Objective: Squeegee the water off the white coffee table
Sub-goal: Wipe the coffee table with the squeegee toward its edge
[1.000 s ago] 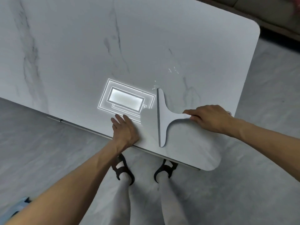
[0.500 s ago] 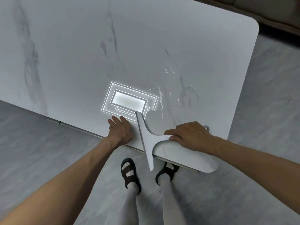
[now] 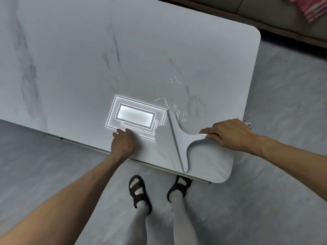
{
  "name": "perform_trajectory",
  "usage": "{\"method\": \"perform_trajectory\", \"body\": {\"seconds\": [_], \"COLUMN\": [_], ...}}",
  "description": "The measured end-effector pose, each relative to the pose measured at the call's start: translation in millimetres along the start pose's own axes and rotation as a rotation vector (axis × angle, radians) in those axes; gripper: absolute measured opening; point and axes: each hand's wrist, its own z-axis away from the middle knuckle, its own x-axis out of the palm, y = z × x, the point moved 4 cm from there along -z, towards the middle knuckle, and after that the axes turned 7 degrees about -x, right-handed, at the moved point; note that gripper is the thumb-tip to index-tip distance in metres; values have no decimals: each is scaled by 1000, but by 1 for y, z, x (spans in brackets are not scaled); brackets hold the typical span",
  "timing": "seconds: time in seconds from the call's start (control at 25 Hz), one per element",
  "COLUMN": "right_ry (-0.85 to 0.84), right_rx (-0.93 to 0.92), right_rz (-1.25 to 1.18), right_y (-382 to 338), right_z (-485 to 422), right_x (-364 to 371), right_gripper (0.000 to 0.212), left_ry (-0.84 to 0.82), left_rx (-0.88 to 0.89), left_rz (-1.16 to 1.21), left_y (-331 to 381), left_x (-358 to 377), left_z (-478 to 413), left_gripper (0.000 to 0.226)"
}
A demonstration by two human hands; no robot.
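Squeegee (image 3: 179, 138): blade on white coffee table (image 3: 88, 59) near front right corner, handle end under right fingers. Right hand (image 3: 230, 134): fingers curled, clamped on handle. Water droplets (image 3: 174, 105): at blade's far tip, left of right fingertips. Left hand (image 3: 123, 144): fingers straight, together, flat on tabletop; bright rectangular reflection (image 3: 136, 116) just beyond fingertips.

The floor (image 3: 283, 191) is grey with soft cloudy marks, like stone. Two dark brown sandals stand on it, worn over white socks (image 3: 142, 208). The left sandal (image 3: 139, 198) shows whole and has wide straps. The right sandal (image 3: 182, 184) is near it, and its front is hidden. Far off at the top right is a grey-green sofa (image 3: 276, 11). A pink striped cloth (image 3: 311, 9) lies on it.
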Motion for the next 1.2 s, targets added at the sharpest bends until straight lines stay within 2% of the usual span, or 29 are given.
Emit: {"method": "perform_trajectory", "body": {"seconds": [0.12, 0.24, 0.32, 0.4, 0.48, 0.6, 0.68, 0.92, 1.2], "right_ry": [-20, -19, -23, -17, 0, 38, 68, 132, 205], "right_rx": [-184, -334, -358, -347, -326, -221, -110, 126, 298], "right_rz": [-68, -79, -83, -88, -101, -111, -108, -169, -168], "right_y": [-61, -128, -152, -157, -143, -92, -48, 49, 94], "right_z": [-49, -109, -139, -158, -165, -158, -150, -90, -26], "right_x": [8, 23, 28, 29, 24, 6, -10, -22, -49], "right_gripper": [33, 32, 28, 28, 32, 33, 33, 33, 30], "left_ry": [188, 231, 236, 242, 211, 181, 178, 90, 54], "left_rx": [-88, -158, -136, -85, -48, 5, 34, 103, 101], "left_rz": [243, 344, 351, 322, 283, 275, 258, 196, 179], "left_y": [-32, -67, -78, -79, -70, -43, -19, 61, 108], "left_x": [-13, -19, -21, -23, -24, -23, -24, -26, -50], "left_z": [6, 3, -1, -5, -6, -7, -9, -2, 8], "left_gripper": [41, 53, 39, 11, 9, 32, 36, 26, 41]}}
